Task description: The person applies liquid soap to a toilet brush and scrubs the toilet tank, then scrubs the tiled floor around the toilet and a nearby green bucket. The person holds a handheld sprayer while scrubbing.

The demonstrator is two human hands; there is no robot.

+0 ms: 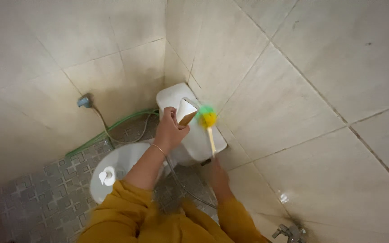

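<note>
1. Here, near the middle of the frame, the left hand (169, 130) is clamped on a small white bottle (186, 111) with a brownish side, tipped over the toilet tank (194, 135).
2. The right hand (219, 177), lower and just right of centre, is closed round the end of a thin pale stick: a toilet brush (209, 123) whose green and yellow head rests at the tank's top edge, just beside the bottle.
3. The bottle looks light and stiff, probably slick if wet, so a wrap round its body seems the safest hold.
4. The brush looks light too, with a stiff handle and a soft head; held at the far end it likely wobbles, so a hold nearer the middle would steady it.
5. The tank sits tight in the corner of the tiled walls (302, 90), with little room behind or to the right.
6. More open room lies at lower left, over the toilet lid (122, 164) and patterned floor (46, 193), though a green hose (109, 130) trails there.
</note>
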